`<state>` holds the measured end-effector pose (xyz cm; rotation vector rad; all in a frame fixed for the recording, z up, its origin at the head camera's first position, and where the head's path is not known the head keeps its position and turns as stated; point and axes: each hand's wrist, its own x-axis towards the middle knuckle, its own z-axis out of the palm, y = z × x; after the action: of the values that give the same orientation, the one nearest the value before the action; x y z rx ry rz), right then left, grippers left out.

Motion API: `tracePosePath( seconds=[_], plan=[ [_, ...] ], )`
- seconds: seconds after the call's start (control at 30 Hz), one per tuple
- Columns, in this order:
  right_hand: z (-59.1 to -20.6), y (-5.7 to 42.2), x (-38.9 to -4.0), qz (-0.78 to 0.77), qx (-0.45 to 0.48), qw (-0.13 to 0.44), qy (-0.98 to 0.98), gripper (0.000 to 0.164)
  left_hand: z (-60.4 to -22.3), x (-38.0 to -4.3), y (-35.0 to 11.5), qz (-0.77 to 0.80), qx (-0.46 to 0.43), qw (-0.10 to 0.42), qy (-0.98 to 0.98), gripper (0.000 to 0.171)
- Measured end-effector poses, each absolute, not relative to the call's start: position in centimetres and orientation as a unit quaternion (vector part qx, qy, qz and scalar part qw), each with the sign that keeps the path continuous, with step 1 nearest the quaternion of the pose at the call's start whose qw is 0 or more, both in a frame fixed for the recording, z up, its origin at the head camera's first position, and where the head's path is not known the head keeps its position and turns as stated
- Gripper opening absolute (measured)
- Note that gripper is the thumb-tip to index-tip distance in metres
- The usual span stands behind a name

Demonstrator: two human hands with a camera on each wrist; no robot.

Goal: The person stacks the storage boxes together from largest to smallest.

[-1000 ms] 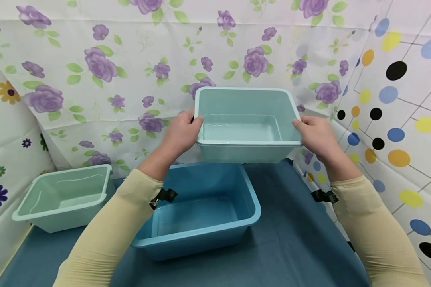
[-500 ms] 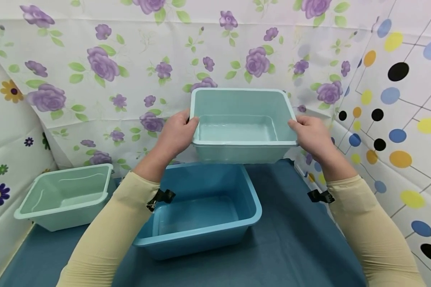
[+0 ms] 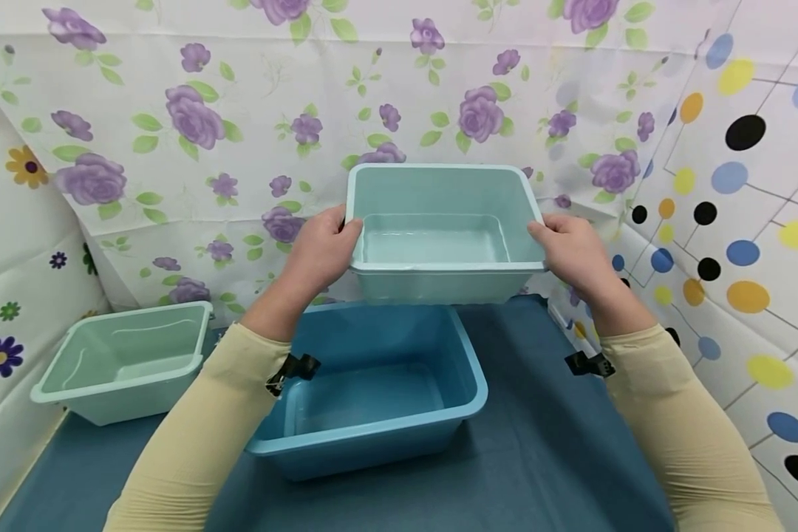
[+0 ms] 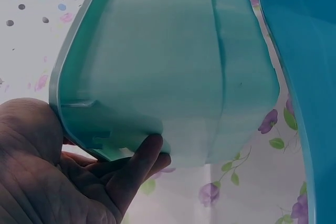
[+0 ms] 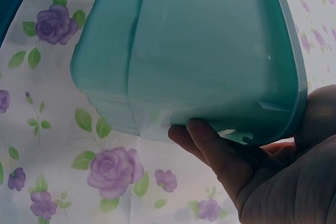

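A pale aqua plastic basin (image 3: 439, 192) is held up in the air, tilted so its inside faces me. My left hand (image 3: 322, 250) grips its left short side, thumb over the rim and fingers beneath, as the left wrist view shows under the basin's wall (image 4: 163, 51). On the opposite side my right hand (image 3: 575, 250) grips the rim the same way, its fingers (image 5: 212, 145) against the outer wall. Below stands a larger blue basin (image 3: 372, 428) on the table, with nothing inside; my left forearm covers its left part.
A pale green basin (image 3: 123, 388) stands at the table's left end. The table has a dark blue cover (image 3: 539, 443). Floral sheeting (image 3: 239, 133) hangs behind, and dotted sheeting (image 3: 738, 295) lines the right side.
Both hands have shifted the pale aqua basin slightly to the left, still held in the air. The blue and green basins keep their places on the table.
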<state>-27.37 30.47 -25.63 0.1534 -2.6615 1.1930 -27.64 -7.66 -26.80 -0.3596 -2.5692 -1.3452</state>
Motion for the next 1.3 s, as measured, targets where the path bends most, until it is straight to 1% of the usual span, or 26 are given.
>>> tracePosePath(
  seconds=[0.27,0.8,1.3],
  plan=[
    [-25.7,29.9,-27.4,0.406,0.052,0.104,-0.906,0.056,-27.0,-27.4,-8.1,-0.460,-0.121,0.108,-0.873,0.051],
    [-26.0,29.0,-27.4,0.414,0.058,0.102,-0.902,0.055,-27.3,-27.1,-9.0,-0.452,-0.109,0.118,-0.878,0.047],
    [-26.1,28.2,-27.2,0.426,0.069,0.090,-0.898,0.055,-27.4,-26.4,-10.0,-0.461,-0.100,0.120,-0.874,0.050]
  ],
)
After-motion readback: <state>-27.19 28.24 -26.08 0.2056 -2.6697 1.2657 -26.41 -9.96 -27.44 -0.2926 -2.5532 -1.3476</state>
